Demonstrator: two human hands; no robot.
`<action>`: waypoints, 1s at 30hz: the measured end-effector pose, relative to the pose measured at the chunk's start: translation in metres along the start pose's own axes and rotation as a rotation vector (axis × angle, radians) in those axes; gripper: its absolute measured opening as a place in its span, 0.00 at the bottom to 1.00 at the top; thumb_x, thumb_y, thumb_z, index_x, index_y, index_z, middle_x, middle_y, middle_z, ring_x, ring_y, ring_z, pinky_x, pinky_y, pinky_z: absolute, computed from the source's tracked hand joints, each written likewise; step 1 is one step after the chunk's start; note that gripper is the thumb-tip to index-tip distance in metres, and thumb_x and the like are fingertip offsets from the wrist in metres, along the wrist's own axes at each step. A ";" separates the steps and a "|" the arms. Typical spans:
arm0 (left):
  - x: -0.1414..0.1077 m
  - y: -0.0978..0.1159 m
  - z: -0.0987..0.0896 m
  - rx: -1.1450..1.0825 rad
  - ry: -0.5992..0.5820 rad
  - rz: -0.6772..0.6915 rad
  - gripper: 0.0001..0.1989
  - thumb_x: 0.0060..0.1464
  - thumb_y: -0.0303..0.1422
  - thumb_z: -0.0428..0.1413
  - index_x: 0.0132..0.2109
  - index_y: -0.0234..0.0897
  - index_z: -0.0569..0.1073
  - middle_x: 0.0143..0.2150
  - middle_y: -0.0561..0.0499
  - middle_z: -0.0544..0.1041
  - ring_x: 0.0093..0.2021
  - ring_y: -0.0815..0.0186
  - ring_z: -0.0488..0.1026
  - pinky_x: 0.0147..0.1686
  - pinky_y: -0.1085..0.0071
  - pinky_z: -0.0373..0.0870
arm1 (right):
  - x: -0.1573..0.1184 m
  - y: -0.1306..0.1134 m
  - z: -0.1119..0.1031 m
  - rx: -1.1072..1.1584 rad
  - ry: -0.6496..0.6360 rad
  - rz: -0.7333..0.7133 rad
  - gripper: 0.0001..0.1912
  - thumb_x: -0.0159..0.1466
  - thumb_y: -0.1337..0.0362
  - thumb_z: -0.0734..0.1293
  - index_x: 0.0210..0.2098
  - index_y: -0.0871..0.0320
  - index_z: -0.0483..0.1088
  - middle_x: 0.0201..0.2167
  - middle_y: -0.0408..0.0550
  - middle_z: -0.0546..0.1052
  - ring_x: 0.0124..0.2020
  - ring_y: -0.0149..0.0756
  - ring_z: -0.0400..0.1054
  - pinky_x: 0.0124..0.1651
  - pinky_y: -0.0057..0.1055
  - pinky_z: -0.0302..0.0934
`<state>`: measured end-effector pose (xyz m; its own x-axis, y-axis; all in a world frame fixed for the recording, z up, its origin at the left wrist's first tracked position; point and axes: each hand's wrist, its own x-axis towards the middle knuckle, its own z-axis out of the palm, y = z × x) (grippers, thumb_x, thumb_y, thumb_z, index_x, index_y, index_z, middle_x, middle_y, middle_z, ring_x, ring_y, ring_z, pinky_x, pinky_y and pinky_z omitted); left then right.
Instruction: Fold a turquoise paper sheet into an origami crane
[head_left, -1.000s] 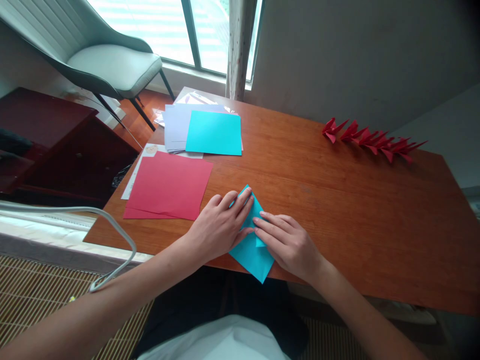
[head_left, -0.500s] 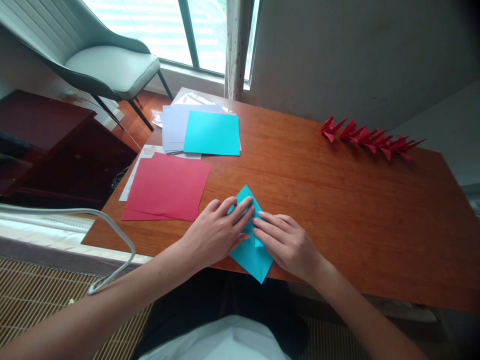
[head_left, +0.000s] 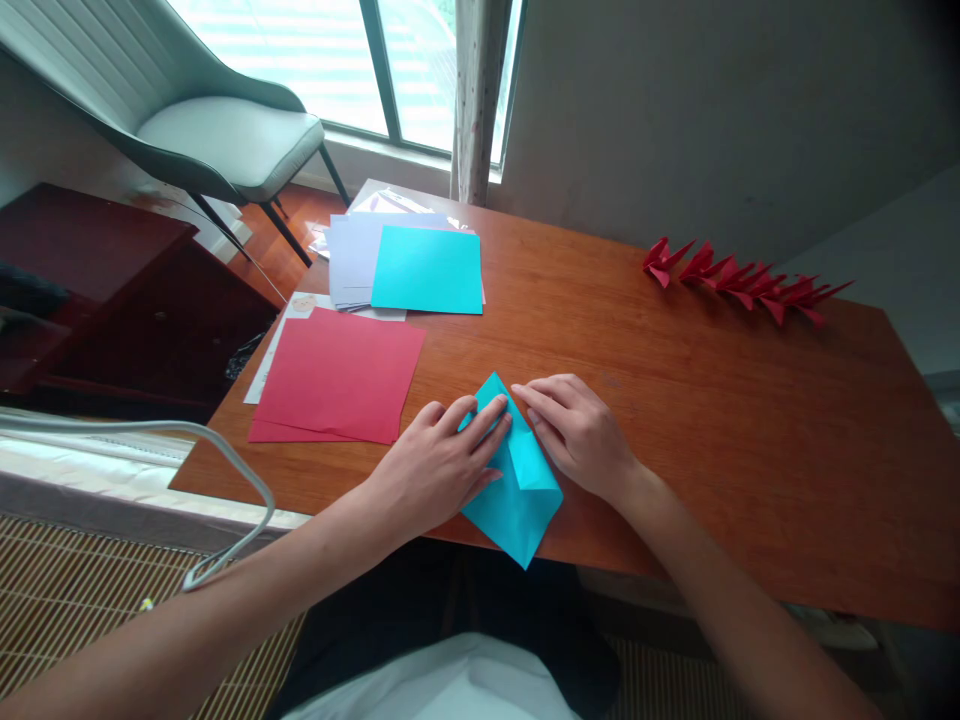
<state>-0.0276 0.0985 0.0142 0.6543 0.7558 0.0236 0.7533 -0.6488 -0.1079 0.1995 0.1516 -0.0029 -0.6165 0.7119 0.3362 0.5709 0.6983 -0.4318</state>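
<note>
A turquoise sheet of folding paper (head_left: 514, 520), folded into a kite-like shape, lies at the table's near edge with one point towards me. My left hand (head_left: 450, 450) lies over its left side, fingers stretched out and pressing it down. On the right, a folded flap (head_left: 531, 462) stands slightly raised, with a loose edge. My right hand (head_left: 577, 430) is just beside the paper's upper right edge, fingers partly bent and thumb a little apart from them. Nothing shows between those fingers; their tips look close to the paper's edge but not on it.
Red paper sheets (head_left: 337, 375) lie left of my hands. Behind them a turquoise sheet (head_left: 427, 270) rests on pale papers (head_left: 351, 260). Folded red paper cranes (head_left: 742, 280) stand in a row at the table's (head_left: 712, 450) far right. A chair (head_left: 225, 140) stands by the window.
My right hand has lifted off the paper and moved slightly right and up. The right flap it covered now shows, slightly raised. My left hand stays in place on the paper.
</note>
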 end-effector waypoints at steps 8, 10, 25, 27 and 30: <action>-0.001 0.001 0.000 -0.030 -0.015 -0.011 0.27 0.70 0.45 0.44 0.68 0.38 0.66 0.72 0.45 0.62 0.60 0.51 0.64 0.46 0.57 0.64 | 0.030 0.006 0.011 -0.278 -0.065 -0.097 0.14 0.73 0.64 0.61 0.52 0.55 0.76 0.41 0.53 0.77 0.42 0.43 0.67 0.45 0.40 0.62; -0.001 0.001 0.001 -0.030 -0.015 -0.013 0.26 0.70 0.44 0.44 0.68 0.38 0.66 0.72 0.45 0.62 0.60 0.51 0.64 0.46 0.57 0.64 | 0.031 0.006 0.011 -0.300 -0.073 -0.108 0.14 0.73 0.65 0.61 0.52 0.55 0.76 0.40 0.53 0.76 0.42 0.43 0.67 0.44 0.39 0.62; 0.000 0.001 0.000 -0.036 -0.024 -0.009 0.26 0.70 0.43 0.43 0.69 0.39 0.65 0.73 0.46 0.61 0.59 0.51 0.64 0.44 0.57 0.65 | 0.054 0.012 0.014 0.039 -0.077 0.211 0.06 0.68 0.66 0.65 0.38 0.54 0.76 0.35 0.47 0.78 0.39 0.39 0.71 0.41 0.35 0.64; 0.000 0.001 0.000 -0.035 -0.020 -0.012 0.26 0.70 0.43 0.44 0.68 0.39 0.66 0.73 0.46 0.61 0.59 0.51 0.64 0.45 0.57 0.65 | 0.061 0.011 0.015 0.048 -0.093 0.295 0.05 0.66 0.66 0.67 0.33 0.54 0.74 0.32 0.45 0.78 0.35 0.37 0.70 0.38 0.33 0.62; 0.000 0.002 0.001 -0.033 -0.014 -0.016 0.26 0.70 0.43 0.44 0.68 0.39 0.66 0.73 0.46 0.62 0.59 0.51 0.64 0.44 0.57 0.65 | 0.069 0.009 0.015 0.039 -0.114 0.374 0.05 0.64 0.65 0.68 0.30 0.55 0.73 0.30 0.44 0.77 0.33 0.35 0.70 0.35 0.32 0.59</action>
<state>-0.0262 0.0974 0.0132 0.6415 0.7670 0.0109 0.7655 -0.6392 -0.0743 0.1537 0.2055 0.0038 -0.4270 0.9025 0.0556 0.7481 0.3872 -0.5389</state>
